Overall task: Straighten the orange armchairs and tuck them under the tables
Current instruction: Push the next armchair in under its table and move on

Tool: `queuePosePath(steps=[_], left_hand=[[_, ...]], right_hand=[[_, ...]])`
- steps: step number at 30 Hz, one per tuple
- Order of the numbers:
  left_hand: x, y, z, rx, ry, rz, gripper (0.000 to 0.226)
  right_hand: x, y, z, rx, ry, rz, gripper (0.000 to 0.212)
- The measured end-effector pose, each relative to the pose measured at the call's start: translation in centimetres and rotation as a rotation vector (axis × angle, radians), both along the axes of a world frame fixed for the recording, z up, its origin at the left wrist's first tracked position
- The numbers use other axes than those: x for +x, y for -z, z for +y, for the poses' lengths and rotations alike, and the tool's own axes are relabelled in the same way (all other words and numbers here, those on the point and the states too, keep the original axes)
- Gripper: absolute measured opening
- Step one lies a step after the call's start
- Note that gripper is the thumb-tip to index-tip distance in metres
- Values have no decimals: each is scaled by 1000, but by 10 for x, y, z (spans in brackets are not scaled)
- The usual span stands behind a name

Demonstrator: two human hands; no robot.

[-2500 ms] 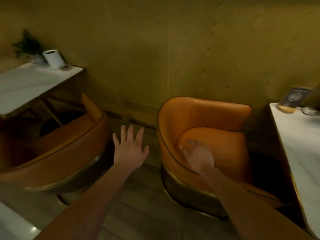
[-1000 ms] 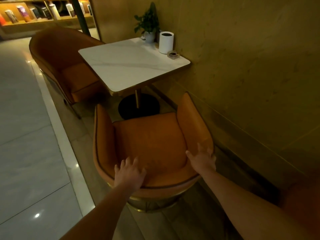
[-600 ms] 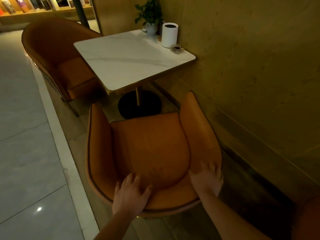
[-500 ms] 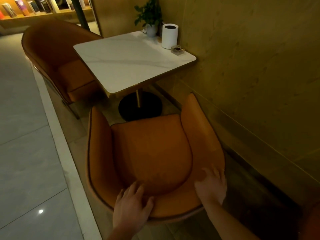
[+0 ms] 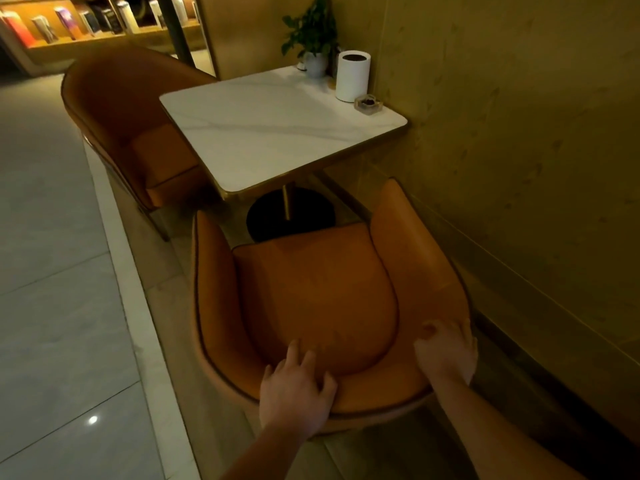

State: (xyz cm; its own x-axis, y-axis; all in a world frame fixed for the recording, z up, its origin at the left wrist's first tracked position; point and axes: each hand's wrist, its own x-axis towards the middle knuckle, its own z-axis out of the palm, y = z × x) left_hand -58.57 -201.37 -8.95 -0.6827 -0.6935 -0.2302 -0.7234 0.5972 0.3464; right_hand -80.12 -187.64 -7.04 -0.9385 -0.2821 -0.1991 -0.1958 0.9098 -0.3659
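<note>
Two hands rest on the backrest of the near armchair [image 5: 311, 299]. At the middle of the top rim the left hand [image 5: 296, 389] lies with fingers bent down onto the inner face, gripping. At the rear right curve the right hand [image 5: 446, 355] curls over the rim, also gripping. This chair opens toward the counter [image 5: 270, 133]; its seat front stops short of the counter's near edge, with the pedestal base [image 5: 291, 213] visible between them — not tucked under. Its right arm runs close beside the wall [image 5: 519, 133]. A far armchair [image 5: 138, 133] stands close against the counter's opposite side. At the counter's wall end — white cylinder [image 5: 352, 76], potted plant [image 5: 313, 32], small glass dish [image 5: 369, 103].
</note>
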Motion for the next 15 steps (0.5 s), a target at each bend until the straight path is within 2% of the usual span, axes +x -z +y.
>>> queuePosePath(steps=[15], left_hand=[[-141,3,-9,-53,-83,37,72]], right_hand=[[-158,7,-34,66,-106,-10,44]])
